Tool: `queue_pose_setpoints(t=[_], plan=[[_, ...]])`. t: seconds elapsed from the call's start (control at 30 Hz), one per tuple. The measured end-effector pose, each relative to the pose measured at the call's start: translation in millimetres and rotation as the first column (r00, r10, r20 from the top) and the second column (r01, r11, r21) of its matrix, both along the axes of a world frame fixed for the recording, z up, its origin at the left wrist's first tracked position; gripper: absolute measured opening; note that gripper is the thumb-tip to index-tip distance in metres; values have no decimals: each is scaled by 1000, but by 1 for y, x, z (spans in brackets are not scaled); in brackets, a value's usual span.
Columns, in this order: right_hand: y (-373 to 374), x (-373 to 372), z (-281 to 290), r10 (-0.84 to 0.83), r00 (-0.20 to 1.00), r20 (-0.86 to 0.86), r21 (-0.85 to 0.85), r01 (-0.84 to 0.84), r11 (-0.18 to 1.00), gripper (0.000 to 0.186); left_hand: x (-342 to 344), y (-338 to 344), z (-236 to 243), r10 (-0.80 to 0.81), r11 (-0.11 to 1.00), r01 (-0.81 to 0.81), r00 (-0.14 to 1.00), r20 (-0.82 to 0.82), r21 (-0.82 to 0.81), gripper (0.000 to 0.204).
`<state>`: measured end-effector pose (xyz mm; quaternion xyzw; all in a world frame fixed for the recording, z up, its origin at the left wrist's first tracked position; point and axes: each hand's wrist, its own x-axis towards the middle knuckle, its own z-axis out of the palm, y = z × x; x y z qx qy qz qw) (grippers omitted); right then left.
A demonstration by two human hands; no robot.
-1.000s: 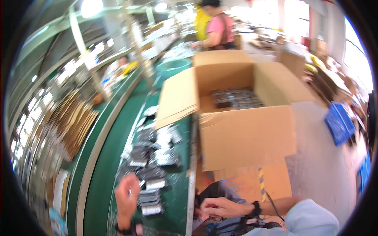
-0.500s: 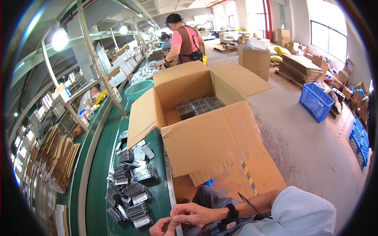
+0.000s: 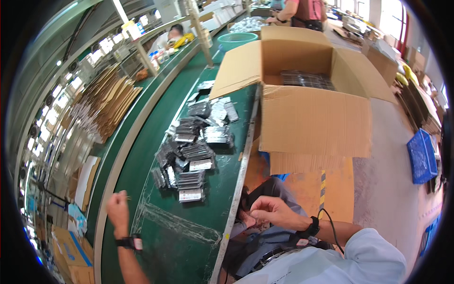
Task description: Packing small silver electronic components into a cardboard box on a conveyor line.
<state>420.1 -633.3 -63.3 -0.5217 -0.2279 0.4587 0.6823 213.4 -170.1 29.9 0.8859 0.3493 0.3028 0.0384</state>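
Note:
My left hand (image 3: pixel 118 208) is raised over the far side of the green conveyor belt (image 3: pixel 170 253), fingers curled closed. Something thin and tiny shows at its fingertips, too small to name. In front of my body, past the belt's near edge, my right hand (image 3: pixel 274 212) has its thumb and fingers drawn together; whatever they hold, if anything, is hidden. Between and beyond the hands, a loose pile of clear-wrapped dark flat packs (image 3: pixel 191 182) with white labels lies on the belt. An open cardboard box (image 3: pixel 316 118) holds similar wrapped dark packs (image 3: pixel 307 79).
A metal rail (image 3: pixel 243 175) edges the belt. Farther along are a green basket (image 3: pixel 238 40) and a person (image 3: pixel 302 14) working. Flattened cardboard (image 3: pixel 106 102) stands beyond the belt at left. On the right floor sits a blue crate (image 3: pixel 422 156).
My hands, together at the belt's near edge before, are now apart. The left has swung out across the belt; the right stays near my body. The view has turned left and down.

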Motion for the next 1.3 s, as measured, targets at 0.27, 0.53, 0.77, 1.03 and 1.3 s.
queue_pose_setpoints(t=[0.27, 0.53, 0.77, 1.03, 1.3], plan=[[-25, -10, 17, 67, 906, 419, 10, -78, 997, 15, -9, 50, -19, 366, 929, -371, 919, -146, -5, 58], [-44, 32, 125, -215, 750, 626, 161, 145, 976, 10, 175, -180, 60, -722, 679, 646, 674, 157, 349, 41], [-85, 149, 208, -345, 107, 932, 284, 372, 883, 7, 296, -277, 72, -921, 389, 850, 365, 136, 354, 49], [-98, 315, 246, -92, -265, 960, 231, 559, 796, 10, 378, -306, 48, -902, 428, 852, 424, 84, 302, 69], [-85, 406, 208, 299, -275, 914, -82, 596, 799, 14, 385, -306, 22, -897, 435, 880, 441, 11, 193, 74]])
